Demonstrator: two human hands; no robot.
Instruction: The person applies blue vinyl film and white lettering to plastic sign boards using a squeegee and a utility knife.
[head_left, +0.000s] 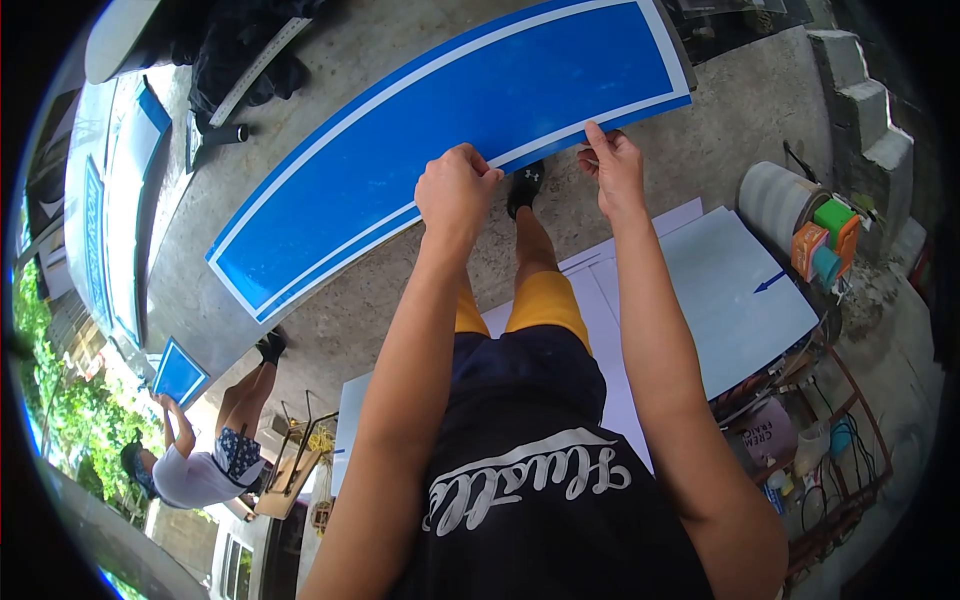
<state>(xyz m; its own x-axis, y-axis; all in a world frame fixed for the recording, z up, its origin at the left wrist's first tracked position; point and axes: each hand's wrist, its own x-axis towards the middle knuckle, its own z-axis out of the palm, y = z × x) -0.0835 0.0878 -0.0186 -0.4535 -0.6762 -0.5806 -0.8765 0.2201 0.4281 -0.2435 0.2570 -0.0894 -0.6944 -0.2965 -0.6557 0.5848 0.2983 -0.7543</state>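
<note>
A long blue sign panel [480,95] with a white border stripe lies across the table in front of me. My left hand [457,190] is closed at the panel's near edge, its fingers curled over the white stripe. Further right, my right hand [612,168] is at the same edge, thumb touching the border and fingers bent beneath it. Whatever thin part of the edge each hand pinches is too small to make out.
At the left, another person [205,475] holds a small blue panel [180,373]. A squeegee-like tool [215,135], a metal ruler [258,72] and black cloth lie at upper left. Pale sheets [730,290], a roll [780,200] and a cluttered rack [850,440] stand right.
</note>
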